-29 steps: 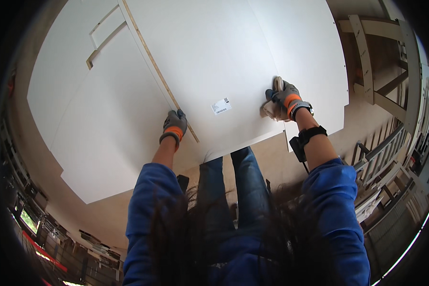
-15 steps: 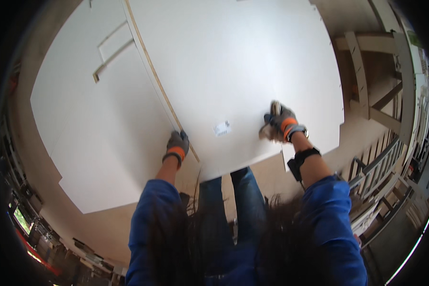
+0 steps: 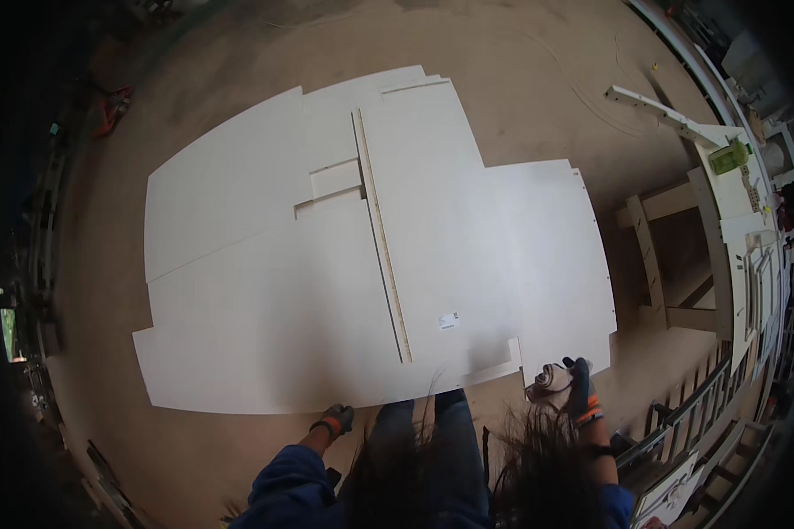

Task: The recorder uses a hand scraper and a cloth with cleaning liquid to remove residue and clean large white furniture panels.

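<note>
Cloth: pale and brownish, bunched and coiled, lower right of the frame, overlapping the bottom corner of the white panels in the view; whether it touches them I cannot tell.
Cloth direction: it juts leftward from the gloved fingers; too crumpled to show a clear long axis.
Right hand: grey glove with an orange cuff band, grasping the cloth at its right side, fingers toward the top of the frame.
Left hand: gloved likewise, bottom centre-left, just beside the panels' lower edge; fingers look curled, but whether they are clenched or touch the edge I cannot tell.
White panels: spread flat across the middle of the frame, stepped outline, longer from left to right than from top to bottom.
Strip: thin and tan, long axis running from upper centre down to lower centre, leaning slightly right at its lower end.
Cutout: roughly rectangular, just left of the strip's upper half.
Sticker: small, white, right of the strip's lower end.
Right side: wooden frame near the panels' edge; green bottle at upper right.
Bottom centre: jeans below the panels' edge.
</note>
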`<action>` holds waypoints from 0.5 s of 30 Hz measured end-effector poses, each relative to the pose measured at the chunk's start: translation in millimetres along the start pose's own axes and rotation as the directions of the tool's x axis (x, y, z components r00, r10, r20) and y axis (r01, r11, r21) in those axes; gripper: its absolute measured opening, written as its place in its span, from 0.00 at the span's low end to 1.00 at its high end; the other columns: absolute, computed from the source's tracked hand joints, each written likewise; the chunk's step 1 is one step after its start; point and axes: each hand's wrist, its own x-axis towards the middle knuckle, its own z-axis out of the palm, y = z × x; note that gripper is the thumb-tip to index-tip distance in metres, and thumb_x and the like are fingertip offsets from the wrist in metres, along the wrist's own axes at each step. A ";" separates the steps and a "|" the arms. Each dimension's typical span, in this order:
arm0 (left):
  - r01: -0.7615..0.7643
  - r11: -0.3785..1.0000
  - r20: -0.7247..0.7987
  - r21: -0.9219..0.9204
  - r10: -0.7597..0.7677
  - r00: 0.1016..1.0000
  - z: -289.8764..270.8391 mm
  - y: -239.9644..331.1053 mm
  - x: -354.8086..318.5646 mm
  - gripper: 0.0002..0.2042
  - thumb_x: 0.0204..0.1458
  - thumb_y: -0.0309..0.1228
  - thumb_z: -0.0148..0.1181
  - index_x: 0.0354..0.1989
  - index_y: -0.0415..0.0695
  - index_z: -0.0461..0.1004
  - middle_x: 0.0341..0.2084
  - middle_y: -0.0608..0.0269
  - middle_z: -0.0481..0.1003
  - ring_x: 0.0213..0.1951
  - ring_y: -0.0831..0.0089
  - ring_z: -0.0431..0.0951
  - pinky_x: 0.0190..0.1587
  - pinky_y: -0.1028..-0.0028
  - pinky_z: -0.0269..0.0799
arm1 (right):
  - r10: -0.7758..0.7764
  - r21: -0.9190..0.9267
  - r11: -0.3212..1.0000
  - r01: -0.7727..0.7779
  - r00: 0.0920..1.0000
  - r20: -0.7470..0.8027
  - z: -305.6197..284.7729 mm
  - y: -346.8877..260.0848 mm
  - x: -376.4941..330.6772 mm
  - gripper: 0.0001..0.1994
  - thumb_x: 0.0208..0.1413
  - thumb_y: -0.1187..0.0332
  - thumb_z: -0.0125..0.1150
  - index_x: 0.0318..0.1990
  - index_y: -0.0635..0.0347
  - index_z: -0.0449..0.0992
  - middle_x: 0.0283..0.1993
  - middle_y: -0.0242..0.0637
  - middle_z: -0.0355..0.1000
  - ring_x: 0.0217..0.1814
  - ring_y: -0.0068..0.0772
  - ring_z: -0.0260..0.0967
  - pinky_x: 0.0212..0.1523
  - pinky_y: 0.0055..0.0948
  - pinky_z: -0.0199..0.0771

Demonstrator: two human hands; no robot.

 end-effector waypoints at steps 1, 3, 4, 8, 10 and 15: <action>-0.018 1.000 -0.015 -0.016 0.017 1.000 0.2 -25.6 6.6 0.20 0.58 0.46 0.44 0.43 0.41 0.72 0.27 0.56 0.77 0.30 0.68 0.81 0.30 0.71 0.73 | -0.039 0.133 0.991 0.022 0.990 0.132 -8.0 8.4 -19.3 0.34 0.59 0.44 0.49 0.61 0.64 0.55 0.57 0.54 0.64 0.57 0.52 0.66 0.58 0.51 0.68; 0.080 0.979 -0.087 -0.188 -0.098 0.991 -7.3 -34.6 -19.1 0.19 0.58 0.44 0.45 0.45 0.41 0.69 0.29 0.54 0.77 0.32 0.64 0.82 0.27 0.71 0.73 | -0.130 0.296 0.952 0.075 0.977 0.168 21.6 7.0 -81.6 0.34 0.60 0.43 0.46 0.62 0.63 0.56 0.59 0.52 0.63 0.59 0.53 0.65 0.60 0.54 0.65; 0.099 0.915 -0.028 -0.391 -0.120 0.992 -17.3 -58.0 -2.3 0.17 0.55 0.42 0.54 0.43 0.40 0.66 0.26 0.55 0.73 0.28 0.58 0.78 0.33 0.60 0.74 | -0.142 0.310 0.947 0.082 0.974 0.178 37.0 6.5 -113.6 0.34 0.60 0.43 0.46 0.62 0.63 0.56 0.59 0.52 0.63 0.59 0.53 0.65 0.60 0.54 0.65; -0.047 0.995 -0.045 -0.089 0.043 0.998 -37.7 -9.8 -81.2 0.16 0.56 0.41 0.51 0.40 0.37 0.68 0.24 0.55 0.74 0.27 0.61 0.78 0.34 0.66 0.74 | -0.317 0.397 0.893 0.213 0.923 0.220 47.2 21.1 -202.6 0.33 0.60 0.42 0.41 0.61 0.62 0.61 0.60 0.50 0.63 0.61 0.53 0.62 0.62 0.53 0.61; -0.136 0.989 -0.070 0.059 0.140 0.988 -49.2 -8.9 -90.8 0.17 0.57 0.42 0.49 0.41 0.37 0.70 0.27 0.53 0.76 0.27 0.62 0.79 0.30 0.66 0.74 | -0.360 0.456 0.847 0.273 0.926 0.113 38.6 34.3 -241.5 0.33 0.60 0.41 0.41 0.61 0.61 0.62 0.60 0.50 0.64 0.60 0.53 0.62 0.62 0.51 0.61; -0.240 0.954 -0.055 0.182 0.254 0.966 -42.0 35.5 -42.9 0.17 0.57 0.42 0.47 0.39 0.39 0.69 0.27 0.52 0.76 0.26 0.61 0.80 0.27 0.63 0.73 | -0.788 -0.269 0.592 0.759 0.477 -0.389 -10.5 89.5 -317.2 0.14 0.66 0.59 0.41 0.47 0.58 0.69 0.51 0.41 0.69 0.53 0.40 0.67 0.56 0.42 0.70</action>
